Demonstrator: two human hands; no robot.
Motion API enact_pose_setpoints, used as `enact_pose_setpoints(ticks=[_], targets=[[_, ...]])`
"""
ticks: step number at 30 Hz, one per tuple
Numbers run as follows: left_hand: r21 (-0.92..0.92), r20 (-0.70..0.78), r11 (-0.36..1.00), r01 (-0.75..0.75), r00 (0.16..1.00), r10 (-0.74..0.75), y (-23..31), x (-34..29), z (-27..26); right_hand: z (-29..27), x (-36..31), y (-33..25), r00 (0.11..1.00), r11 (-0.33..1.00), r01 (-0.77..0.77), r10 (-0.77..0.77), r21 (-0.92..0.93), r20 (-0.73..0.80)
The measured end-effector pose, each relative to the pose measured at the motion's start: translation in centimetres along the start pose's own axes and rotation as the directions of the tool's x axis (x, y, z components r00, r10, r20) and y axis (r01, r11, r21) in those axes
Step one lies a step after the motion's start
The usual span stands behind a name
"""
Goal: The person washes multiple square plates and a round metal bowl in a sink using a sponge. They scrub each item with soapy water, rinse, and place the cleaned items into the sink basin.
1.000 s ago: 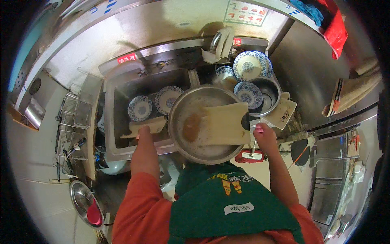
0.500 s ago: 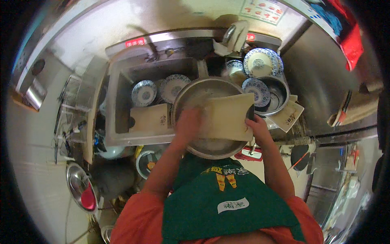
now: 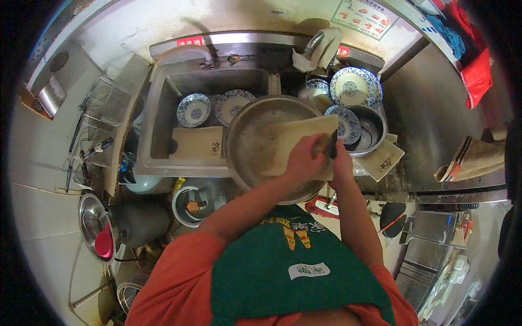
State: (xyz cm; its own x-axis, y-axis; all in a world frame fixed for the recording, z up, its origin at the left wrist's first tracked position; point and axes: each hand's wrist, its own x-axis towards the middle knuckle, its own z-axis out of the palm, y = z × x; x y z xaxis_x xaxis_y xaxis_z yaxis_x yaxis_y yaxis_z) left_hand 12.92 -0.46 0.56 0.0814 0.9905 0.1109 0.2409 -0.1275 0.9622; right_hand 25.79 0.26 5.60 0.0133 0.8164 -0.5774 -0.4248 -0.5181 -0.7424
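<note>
One rectangular cream plate (image 3: 296, 129) slants in a round metal basin (image 3: 251, 118), its long axis running left to right; the end with the dark patch points to the person's right, at the basin's rim, the other lies down in cloudy liquid (image 3: 250, 145); the right hand (image 3: 342, 163) grasps the patched end, while the left hand (image 3: 305, 158) curls against the plate's face, though whether it grips anything cannot be told; to the left, a sink (image 3: 187, 169) holds two round blue-and-white plates (image 3: 194, 110) and at least one pale rectangular plate (image 3: 190, 142), also lying left to right; to the right, one metal pot (image 3: 374, 120) holds one patterned plate (image 3: 348, 127), with at least two larger round plates (image 3: 350, 87) behind; one cloth (image 3: 328, 50) drapes a tap (image 3: 313, 42).
</note>
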Motion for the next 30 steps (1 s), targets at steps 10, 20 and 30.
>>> enact_pose_setpoints(ticks=[10, 20, 30], targets=[[0.399, 0.212, 0.899, -0.179, 0.972, 0.1, -3.4, 1.3, -3.5, -1.6, 0.2, 0.0, 0.989, 0.938, 0.132, -0.105, -0.32, 0.1], [0.815, -0.057, 0.505, 0.284, 0.907, -0.417, -10.0, 1.4, -11.3, -1.4, -3.7, -4.4, 0.894, 0.747, 0.427, -0.434, -0.51, 0.113], [0.166, 0.379, 0.975, 0.145, 0.904, -0.199, -2.0, 1.5, -6.6, -0.7, -2.7, -2.8, 0.924, 0.841, 0.342, -0.381, -0.42, -0.012]])
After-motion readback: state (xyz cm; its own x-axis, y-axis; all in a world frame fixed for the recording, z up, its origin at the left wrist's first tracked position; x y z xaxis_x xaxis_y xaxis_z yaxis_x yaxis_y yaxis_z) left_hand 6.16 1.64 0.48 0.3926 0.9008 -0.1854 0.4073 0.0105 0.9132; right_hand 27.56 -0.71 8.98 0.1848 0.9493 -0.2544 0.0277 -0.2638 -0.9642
